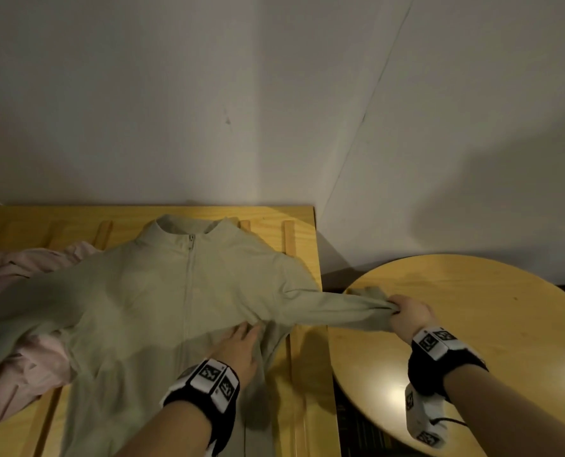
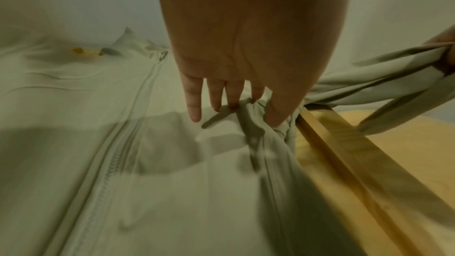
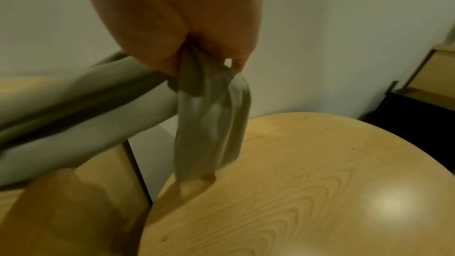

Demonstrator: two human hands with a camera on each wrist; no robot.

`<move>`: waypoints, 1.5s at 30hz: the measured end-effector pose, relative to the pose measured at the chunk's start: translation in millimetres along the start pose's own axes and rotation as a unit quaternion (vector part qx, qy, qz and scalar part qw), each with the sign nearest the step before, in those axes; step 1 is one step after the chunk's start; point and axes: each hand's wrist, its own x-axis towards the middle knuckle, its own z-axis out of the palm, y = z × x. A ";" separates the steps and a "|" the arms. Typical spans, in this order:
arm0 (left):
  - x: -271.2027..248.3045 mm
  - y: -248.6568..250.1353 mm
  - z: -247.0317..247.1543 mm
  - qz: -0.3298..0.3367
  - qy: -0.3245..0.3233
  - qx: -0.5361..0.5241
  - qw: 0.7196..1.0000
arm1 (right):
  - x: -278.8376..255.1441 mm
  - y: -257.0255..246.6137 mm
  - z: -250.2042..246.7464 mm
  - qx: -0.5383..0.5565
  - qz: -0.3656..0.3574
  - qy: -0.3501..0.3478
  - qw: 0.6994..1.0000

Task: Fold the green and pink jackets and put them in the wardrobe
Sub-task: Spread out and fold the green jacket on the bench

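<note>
The green jacket (image 1: 149,291) lies zipped and face up on a slatted wooden top (image 1: 304,374), collar toward the wall. My left hand (image 1: 244,334) rests on its right side below the armpit. In the left wrist view, thumb and forefinger of that hand (image 2: 265,108) pinch a ridge of the cloth (image 2: 74,124) while the other fingers lie straight. My right hand (image 1: 406,313) grips the right sleeve (image 1: 333,308) near the cuff, stretched out over the round table. The cuff (image 3: 211,124) hangs from my fist (image 3: 209,59). The crumpled pink jacket (image 1: 20,268) lies left, partly under the green sleeve.
A round wooden table (image 1: 489,324) stands right of the slatted top, with a narrow gap between them. A white wall runs close behind both. Dark furniture (image 3: 418,114) stands beyond the round table (image 3: 320,182) at the far right.
</note>
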 end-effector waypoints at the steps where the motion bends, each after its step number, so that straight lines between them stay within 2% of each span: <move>1: 1.1 3.8 0.1 -0.007 -0.008 0.019 1.000 | 1.9 2.2 0.0 0.020 -0.005 -0.017 1.000; 6: 2.0 36.7 -10.5 -0.060 -0.085 0.156 0.982 | 7.8 13.8 -0.3 0.096 -0.051 -0.084 0.991; 8: 2.7 46.9 -13.9 -0.078 -0.109 0.184 0.974 | 8.6 16.8 -1.5 0.121 -0.074 -0.085 0.986; 12: 1.5 50.7 -18.0 -0.089 -0.123 0.199 0.968 | 9.1 25.7 -8.6 0.129 -0.067 -0.046 0.988; 18: -0.9 47.7 -14.0 -0.074 -0.098 0.214 0.969 | 10.8 32.0 -19.5 0.171 -0.097 -0.046 0.979; 23: 1.7 52.5 -17.9 -0.074 -0.104 0.218 0.968 | 10.2 26.2 -22.1 0.190 -0.135 -0.008 0.973; 29: 1.0 56.0 -19.8 -0.066 -0.098 0.212 0.970 | 10.5 26.9 -23.4 0.128 -0.123 -0.072 0.981; 35: -0.1 56.2 -20.7 -0.069 -0.109 0.230 0.965 | 9.2 27.0 -17.1 0.188 -0.159 0.009 0.969; 45: 6.4 59.8 -18.3 -0.068 -0.108 0.233 0.964 | 12.8 22.3 -5.0 0.186 -0.122 -0.045 0.974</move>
